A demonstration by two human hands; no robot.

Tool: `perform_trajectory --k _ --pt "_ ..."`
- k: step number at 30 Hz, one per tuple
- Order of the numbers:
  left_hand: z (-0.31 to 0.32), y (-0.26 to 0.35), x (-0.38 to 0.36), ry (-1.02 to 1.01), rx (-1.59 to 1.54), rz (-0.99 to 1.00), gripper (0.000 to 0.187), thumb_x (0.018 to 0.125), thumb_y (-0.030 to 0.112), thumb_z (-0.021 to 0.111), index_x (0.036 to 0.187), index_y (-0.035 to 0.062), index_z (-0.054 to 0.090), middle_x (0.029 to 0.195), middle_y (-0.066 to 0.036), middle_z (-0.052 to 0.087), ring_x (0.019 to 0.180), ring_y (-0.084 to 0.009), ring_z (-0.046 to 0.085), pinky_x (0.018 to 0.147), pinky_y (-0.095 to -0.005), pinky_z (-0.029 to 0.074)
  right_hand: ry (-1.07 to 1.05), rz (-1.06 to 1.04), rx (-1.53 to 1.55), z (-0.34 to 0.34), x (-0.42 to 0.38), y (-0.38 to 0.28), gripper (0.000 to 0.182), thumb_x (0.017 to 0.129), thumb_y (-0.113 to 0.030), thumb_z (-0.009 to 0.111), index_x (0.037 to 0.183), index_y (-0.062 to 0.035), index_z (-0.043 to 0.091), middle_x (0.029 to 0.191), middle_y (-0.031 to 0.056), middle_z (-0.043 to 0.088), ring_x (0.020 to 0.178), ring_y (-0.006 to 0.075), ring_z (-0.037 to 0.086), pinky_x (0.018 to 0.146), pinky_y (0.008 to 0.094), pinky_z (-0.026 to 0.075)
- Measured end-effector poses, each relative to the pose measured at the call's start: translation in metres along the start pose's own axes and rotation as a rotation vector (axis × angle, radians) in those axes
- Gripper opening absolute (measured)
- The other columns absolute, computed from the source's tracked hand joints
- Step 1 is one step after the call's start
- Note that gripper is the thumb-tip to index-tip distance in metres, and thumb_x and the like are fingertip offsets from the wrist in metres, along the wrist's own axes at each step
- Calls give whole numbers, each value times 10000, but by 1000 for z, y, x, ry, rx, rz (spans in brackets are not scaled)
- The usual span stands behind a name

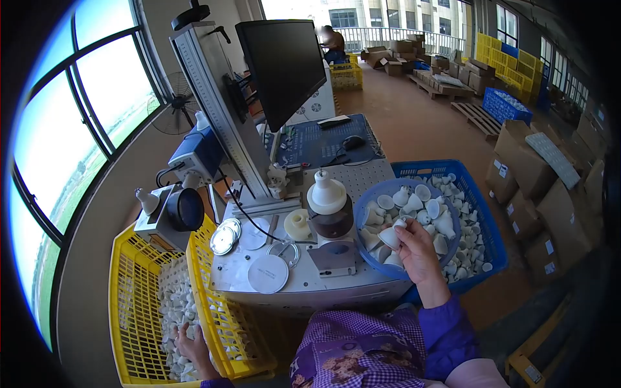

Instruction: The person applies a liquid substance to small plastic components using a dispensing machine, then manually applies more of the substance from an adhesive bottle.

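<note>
My right hand (418,253) pinches a white cone-shaped bulb housing (391,237) by its narrow end, above a round blue basin (363,254) heaped with similar housings. My left hand (191,346) reaches down into a yellow crate (120,284), its fingers apart and holding nothing that I can see. White housings (174,304) lie under and around that hand. On the workbench, another white housing (326,194) sits upright on a dark round fixture (332,223), between my two hands.
A marking machine's column (223,110) and monitor (282,71) rise behind the fixture. Metal discs (268,273) lie on the bench's left. A blue crate (495,226) of housings stands beyond the basin. Cardboard boxes (540,213) are stacked at right. Another person (334,44) sits far back.
</note>
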State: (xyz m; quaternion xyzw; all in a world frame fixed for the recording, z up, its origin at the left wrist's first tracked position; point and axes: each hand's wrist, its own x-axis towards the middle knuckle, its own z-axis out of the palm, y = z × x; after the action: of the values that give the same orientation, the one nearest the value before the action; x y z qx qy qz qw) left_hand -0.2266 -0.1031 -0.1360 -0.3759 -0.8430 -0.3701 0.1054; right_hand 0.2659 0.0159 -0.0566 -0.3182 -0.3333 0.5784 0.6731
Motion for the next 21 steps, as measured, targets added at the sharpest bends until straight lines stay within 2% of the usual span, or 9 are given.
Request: perform_trajectory --k 1,3,7,9,12,17,19,20,21 --pt "9 14 -5 114 10 121 237 751 43 688 978 -6 641 1157 -193 545 1055 -318 523 918 -389 418 0 -2 -3 1 0 0 136 914 -113 574 1003 -36 507 1020 118 613 976 179 593 857 310 482" --pt "17 73 -14 42 -308 204 218 752 43 688 965 8 655 1143 -172 555 1097 -315 506 932 -383 403 -10 -20 -12 4 -1 -1 135 903 -87 583 1001 -35 507 1022 120 617 993 186 592 877 313 476" --pt "14 201 -37 -238 -576 475 224 738 62 717 955 27 677 1131 -117 569 1045 -286 502 912 -389 394 -28 -31 -28 7 -3 -3 134 894 -68 590 997 -38 510 1035 123 617 983 186 595 876 314 478" --pt "21 250 -36 -272 -683 581 247 730 78 733 969 34 683 1116 -113 572 1043 -276 490 904 -391 391 -35 -28 -67 9 -4 -5 194 891 -75 588 1060 -26 509 1044 134 607 992 191 588 881 316 473" --pt "23 319 -27 -287 -778 654 286 739 151 741 995 35 682 1118 -118 571 1094 -288 454 925 -400 379 -47 -52 -147 17 1 -9 191 887 -79 600 1054 -30 522 1038 115 617 978 181 595 873 311 477" --pt "43 383 -12 -257 -773 734 335 755 226 740 1019 29 676 1117 -118 592 1118 -295 463 957 -385 374 -101 -161 -261 50 22 -32 240 874 -83 636 1087 -14 551 1025 85 648 941 120 601 830 251 479" --pt "45 390 -7 -456 -800 733 401 744 283 753 1025 9 668 1115 -139 596 1146 -294 441 963 -386 378 -120 -213 -302 68 33 -38 233 875 -84 636 1081 -9 555 1022 87 653 932 115 601 826 250 480" --pt "45 389 -5 -377 -785 777 349 782 251 733 1011 -5 667 1051 -120 623 1066 -231 515 902 -349 428 -158 -243 -307 76 40 -39 228 877 -90 630 1080 -16 558 1034 87 652 946 125 602 842 260 474" --pt "39 387 -4 -374 -785 779 349 782 251 733 1011 -5 667 1051 -120 623 1066 -231 515 902 -349 428 -194 -273 -310 84 45 -40 223 879 -96 625 1079 -23 561 1047 88 651 961 136 604 859 270 467"
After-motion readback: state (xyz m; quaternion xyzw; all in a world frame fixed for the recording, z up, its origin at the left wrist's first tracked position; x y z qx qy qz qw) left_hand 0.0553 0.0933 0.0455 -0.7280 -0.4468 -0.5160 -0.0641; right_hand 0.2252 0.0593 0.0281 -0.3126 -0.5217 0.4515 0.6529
